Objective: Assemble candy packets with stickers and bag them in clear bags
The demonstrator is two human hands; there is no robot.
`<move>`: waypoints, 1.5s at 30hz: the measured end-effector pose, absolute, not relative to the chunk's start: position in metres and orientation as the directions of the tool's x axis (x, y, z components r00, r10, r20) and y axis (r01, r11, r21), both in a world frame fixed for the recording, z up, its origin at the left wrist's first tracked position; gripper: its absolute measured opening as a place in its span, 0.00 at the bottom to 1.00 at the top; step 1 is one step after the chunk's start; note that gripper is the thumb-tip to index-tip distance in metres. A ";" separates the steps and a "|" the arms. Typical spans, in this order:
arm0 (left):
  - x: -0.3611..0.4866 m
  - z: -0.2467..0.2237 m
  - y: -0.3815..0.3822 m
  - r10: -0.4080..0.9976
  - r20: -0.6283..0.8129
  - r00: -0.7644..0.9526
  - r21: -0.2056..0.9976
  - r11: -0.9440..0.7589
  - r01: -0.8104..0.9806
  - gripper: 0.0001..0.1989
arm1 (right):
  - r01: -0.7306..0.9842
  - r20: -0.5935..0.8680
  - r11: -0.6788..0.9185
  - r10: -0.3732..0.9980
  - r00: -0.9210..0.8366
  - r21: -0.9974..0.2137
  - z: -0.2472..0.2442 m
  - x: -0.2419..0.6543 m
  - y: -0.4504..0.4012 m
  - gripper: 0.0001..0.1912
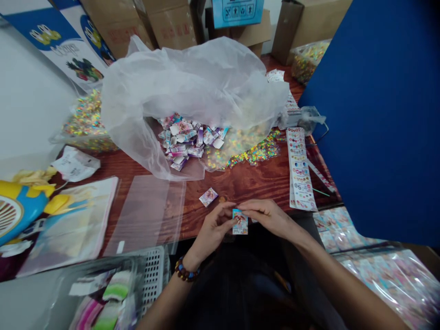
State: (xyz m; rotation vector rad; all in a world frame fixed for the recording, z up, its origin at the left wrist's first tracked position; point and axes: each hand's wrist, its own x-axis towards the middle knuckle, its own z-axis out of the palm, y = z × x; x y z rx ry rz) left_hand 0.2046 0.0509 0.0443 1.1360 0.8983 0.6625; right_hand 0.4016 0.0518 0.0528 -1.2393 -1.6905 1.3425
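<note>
While my left grip [215, 224] and right grip [268, 215] meet on one small printed card [239, 224], neither holds anything else. Both are nearly closed, pinching the card from either side near its top edge, though my fingers hide that edge and I cannot tell exactly which fingertips press on it. A beaded bracelet [186, 269] circles my left wrist, below the card.

The card sits over the near edge of the wooden surface [240, 183]. Just beyond it lies a second small folded card [208, 197], with a small brown piece [222, 199] beside that. Farther beyond the card, a clear plastic bag [192, 82] spills a heap of similar printed cards [182, 140] and multicoloured glittery pieces [254, 153]. To the right of the card stands a long sticker sheet [300, 169]; to its left lies a flat clear resealable bag [144, 215]. A white plastic basket [154, 270] sits nearer me, left of the card.

As I judge it, the step in hand is working on this single card, and the next move calls for keeping the pinch steady on it.
</note>
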 end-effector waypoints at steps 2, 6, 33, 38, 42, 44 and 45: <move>0.206 0.042 0.050 0.828 -0.270 0.491 0.944 0.327 -0.033 0.16 | 0.279 -0.043 0.049 0.949 -0.313 -0.959 0.051 0.400 0.046 0.12; 0.207 0.040 0.050 0.820 -0.277 0.501 0.935 0.350 -0.055 0.15 | 0.261 -0.031 0.037 0.968 -0.251 -0.965 0.047 0.398 0.041 0.11; 0.150 0.004 0.103 0.935 0.192 0.298 0.575 -0.354 0.738 0.19 | 0.850 0.353 0.032 0.917 0.183 -0.526 0.015 0.530 0.114 0.17; 0.152 0.008 0.103 0.939 0.180 0.293 0.572 -0.342 0.745 0.24 | 0.890 0.162 -0.009 0.982 0.094 -0.456 -0.016 0.618 0.135 0.23; 0.153 0.009 0.103 0.949 0.211 0.234 0.563 -0.314 0.765 0.30 | 0.851 0.171 0.000 0.980 0.105 -0.525 -0.028 0.622 0.141 0.19; 0.152 0.009 0.103 0.953 0.210 0.219 0.571 -0.301 0.764 0.30 | 0.825 0.194 -0.001 0.972 0.134 -0.565 -0.028 0.618 0.140 0.17; 0.152 0.009 0.103 0.953 0.213 0.215 0.577 -0.300 0.759 0.30 | 0.809 0.211 0.000 0.965 0.154 -0.588 -0.028 0.615 0.139 0.16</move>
